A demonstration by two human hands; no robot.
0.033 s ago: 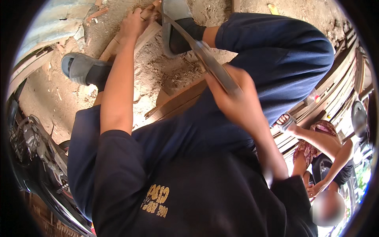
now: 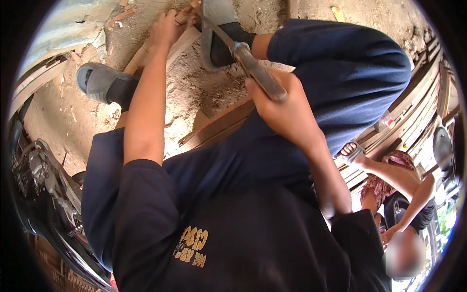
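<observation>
My right hand (image 2: 292,104) is closed round the dark wooden handle of a long, narrow-bladed tool (image 2: 258,73). A bluish wrap binds the handle where the blade begins. The thin dark blade runs up and left, its tip ending near my left hand (image 2: 164,31). That hand is at the top of the view, its fingers bent over a reddish-brown piece of wood (image 2: 188,15). Part of this piece lies past the upper edge. Below it a pale wooden beam (image 2: 181,47) rests on the ground, partly behind my left forearm.
My sandalled feet stand on dirt strewn with shavings. A plank (image 2: 228,119) lies between my legs. A corrugated metal sheet (image 2: 73,29) is at upper left, a motorcycle (image 2: 48,180) at left. Stacked boards (image 2: 413,109) and a seated person (image 2: 399,194) are at right.
My right hand and the tool have shifted slightly up and to the left, with the handle's end tilting. My left hand stays on the wood.
</observation>
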